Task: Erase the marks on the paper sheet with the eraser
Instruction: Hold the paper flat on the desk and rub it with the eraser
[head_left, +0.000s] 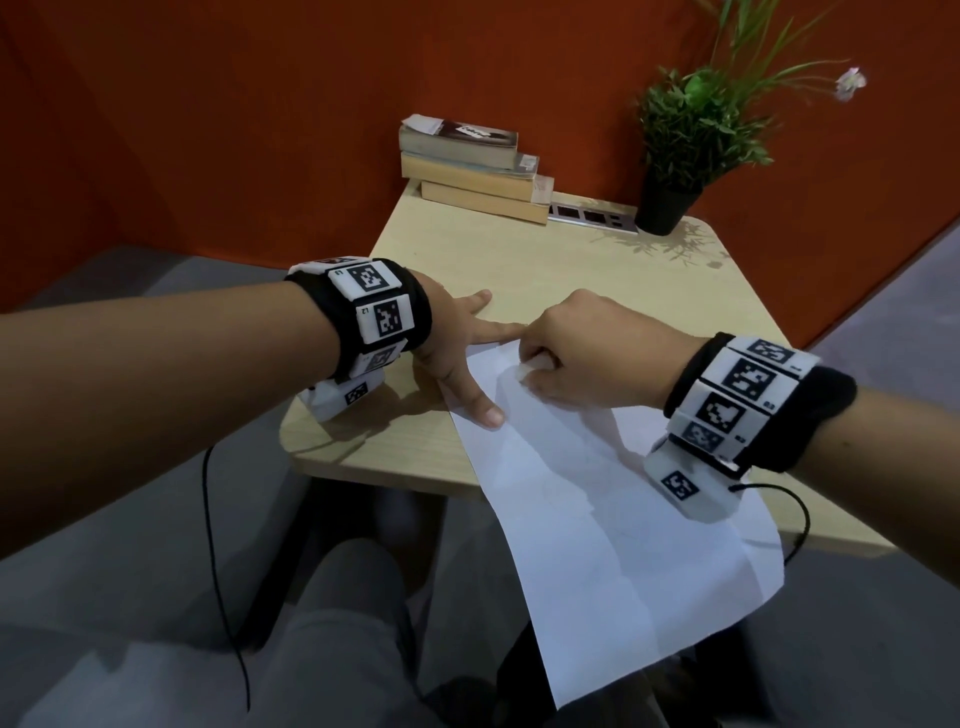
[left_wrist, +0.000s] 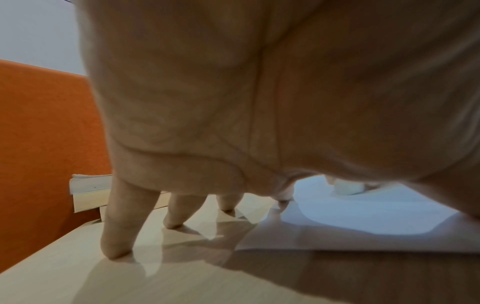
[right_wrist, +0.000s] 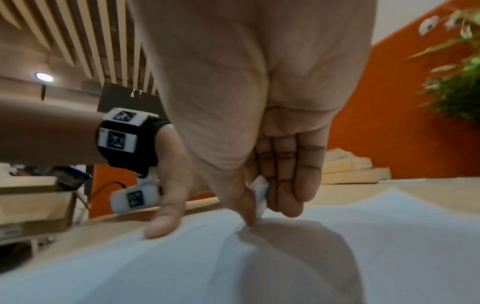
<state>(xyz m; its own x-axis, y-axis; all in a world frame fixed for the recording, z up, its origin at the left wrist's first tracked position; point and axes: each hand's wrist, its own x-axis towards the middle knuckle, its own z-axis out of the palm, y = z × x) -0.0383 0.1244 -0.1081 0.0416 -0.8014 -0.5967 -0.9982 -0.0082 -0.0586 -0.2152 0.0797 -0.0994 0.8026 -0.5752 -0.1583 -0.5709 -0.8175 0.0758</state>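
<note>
White paper sheet (head_left: 597, 519), creased, lies skewed on a pale wood table (head_left: 519, 249); its near end overhangs the table's front edge toward 6 o'clock.

Head view: right hand (head_left: 592, 353) curled over the sheet's far corner, pinching a white eraser (head_left: 535, 366) down on the paper. Left hand (head_left: 457, 358) at 9 o'clock of it, fingers spread flat, thumb on the sheet's left margin, index fingertip just beside the right knuckles. No pencil marks legible anywhere on the sheet, though faint ones would be lost at this sharpness. Judgement: rubbing is under way at the far corner; cannot tell how much is left.

Left wrist view: outstretched fingers (left_wrist: 116, 236) press tips on bare wood; the paper's edge runs at 4 o'clock, the eraser a small white block at 2 o'clock.

Right wrist view: thumb and curled fingers (right_wrist: 291, 185) clamp the eraser, its lower end on the sheet. The left thumb pins the paper at 8 o'clock.

Edges and room: far corner sits close to the hands, so strokes toward 12 o'clock soon run onto wood. Books (head_left: 472, 171), power strip (head_left: 592, 215) and potted plant (head_left: 675, 150) stand well apart at the far edge. The unsupported overhang would likely buckle under rubbing.
</note>
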